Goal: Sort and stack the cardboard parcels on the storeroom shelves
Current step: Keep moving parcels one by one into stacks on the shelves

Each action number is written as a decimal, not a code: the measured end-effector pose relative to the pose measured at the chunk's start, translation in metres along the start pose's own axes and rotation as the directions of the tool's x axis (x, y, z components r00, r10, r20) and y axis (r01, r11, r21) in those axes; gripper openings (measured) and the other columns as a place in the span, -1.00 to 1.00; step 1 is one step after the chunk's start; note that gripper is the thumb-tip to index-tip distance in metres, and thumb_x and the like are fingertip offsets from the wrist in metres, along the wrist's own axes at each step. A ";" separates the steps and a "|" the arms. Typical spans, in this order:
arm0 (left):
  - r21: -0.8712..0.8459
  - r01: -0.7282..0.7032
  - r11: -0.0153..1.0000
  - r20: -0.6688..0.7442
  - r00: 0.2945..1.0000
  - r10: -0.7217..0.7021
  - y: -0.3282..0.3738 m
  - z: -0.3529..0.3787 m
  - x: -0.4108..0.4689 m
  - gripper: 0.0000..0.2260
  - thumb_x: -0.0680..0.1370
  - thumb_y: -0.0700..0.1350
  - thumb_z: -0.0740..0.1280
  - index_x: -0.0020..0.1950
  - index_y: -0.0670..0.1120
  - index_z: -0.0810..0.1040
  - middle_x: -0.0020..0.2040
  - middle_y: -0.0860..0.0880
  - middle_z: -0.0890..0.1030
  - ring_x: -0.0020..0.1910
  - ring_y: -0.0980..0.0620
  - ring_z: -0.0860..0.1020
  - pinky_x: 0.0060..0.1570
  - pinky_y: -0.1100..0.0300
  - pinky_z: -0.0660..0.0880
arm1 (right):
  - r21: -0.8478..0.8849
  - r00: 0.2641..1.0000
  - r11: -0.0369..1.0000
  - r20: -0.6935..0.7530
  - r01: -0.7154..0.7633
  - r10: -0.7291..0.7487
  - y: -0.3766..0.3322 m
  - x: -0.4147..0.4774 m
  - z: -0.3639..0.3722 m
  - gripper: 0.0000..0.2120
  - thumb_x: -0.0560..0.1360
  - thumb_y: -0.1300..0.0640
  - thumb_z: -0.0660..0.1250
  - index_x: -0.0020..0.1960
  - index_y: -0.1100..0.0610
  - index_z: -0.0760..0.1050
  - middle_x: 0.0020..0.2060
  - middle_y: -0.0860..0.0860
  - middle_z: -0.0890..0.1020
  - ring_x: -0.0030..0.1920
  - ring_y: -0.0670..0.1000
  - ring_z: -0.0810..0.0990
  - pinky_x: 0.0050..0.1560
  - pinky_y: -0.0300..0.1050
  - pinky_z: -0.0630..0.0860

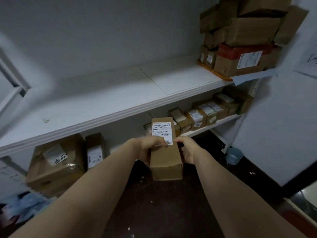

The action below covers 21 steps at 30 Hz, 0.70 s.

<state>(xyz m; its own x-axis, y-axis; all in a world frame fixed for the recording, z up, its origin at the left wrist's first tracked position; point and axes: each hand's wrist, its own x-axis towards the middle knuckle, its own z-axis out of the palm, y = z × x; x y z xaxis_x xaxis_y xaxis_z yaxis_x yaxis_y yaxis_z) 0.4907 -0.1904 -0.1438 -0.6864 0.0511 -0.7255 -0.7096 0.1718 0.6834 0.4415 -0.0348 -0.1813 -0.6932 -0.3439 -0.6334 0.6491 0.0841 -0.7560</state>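
Observation:
I hold a long narrow cardboard parcel (pixel 165 158) with a white shipping label on its far end, in front of the shelves at mid-frame. My left hand (pixel 145 148) grips its left side, thumb on the label's lower edge. My right hand (pixel 187 150) grips its right side. The wide white upper shelf (pixel 103 103) is bare except for a tall pile of parcels (pixel 243 38) at its right end. On the lower right shelf (pixel 211 125) stands a row of small labelled parcels (pixel 204 114).
Low on the left sit a big taped carton (pixel 56 165) and an upright labelled box (pixel 95 152). A blue cup (pixel 234 155) stands on the dark floor by a white panel (pixel 277 126). Blue bags (pixel 24 206) lie bottom left.

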 end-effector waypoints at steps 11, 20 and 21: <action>-0.296 0.049 0.954 -0.126 0.988 -0.090 -0.070 -0.072 0.037 -0.54 0.47 -0.15 0.44 0.23 0.17 0.32 0.17 -0.10 0.51 0.18 -0.19 0.49 0.23 -0.27 0.38 | -0.307 0.930 0.903 0.113 -0.301 0.349 0.031 0.060 0.057 -0.42 0.35 -0.25 0.45 0.25 0.02 0.45 0.22 0.17 0.55 0.28 0.27 0.46 0.25 0.37 0.33; -0.392 -0.085 0.916 -0.401 0.912 -0.087 -0.107 -0.146 0.069 -0.62 0.54 -0.20 0.35 0.32 0.04 0.38 0.22 -0.07 0.54 0.18 -0.13 0.52 0.23 -0.20 0.43 | -0.176 0.966 0.966 0.143 -0.192 0.218 0.054 0.120 0.136 -0.59 0.45 0.04 0.46 0.25 0.07 0.48 0.23 0.05 0.55 0.25 0.07 0.50 0.03 0.05 0.57; -0.377 -0.076 0.923 -0.427 0.899 -0.101 -0.112 -0.154 0.073 -0.66 0.54 -0.21 0.34 0.29 -0.03 0.43 0.21 -0.08 0.56 0.18 -0.12 0.53 0.24 -0.17 0.44 | -0.196 0.970 0.963 0.127 -0.183 0.210 0.055 0.127 0.146 -0.58 0.46 0.02 0.45 0.27 0.06 0.47 0.26 0.02 0.52 0.27 0.07 0.48 0.00 0.03 0.58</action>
<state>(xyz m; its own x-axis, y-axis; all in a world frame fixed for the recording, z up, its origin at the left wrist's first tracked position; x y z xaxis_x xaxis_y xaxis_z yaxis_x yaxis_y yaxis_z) 0.4955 -0.3576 -0.2610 -0.6135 -0.3913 -0.6859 -0.6631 -0.2164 0.7165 0.4352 -0.2101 -0.2796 -0.4964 -0.4343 -0.7516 0.6903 0.3275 -0.6451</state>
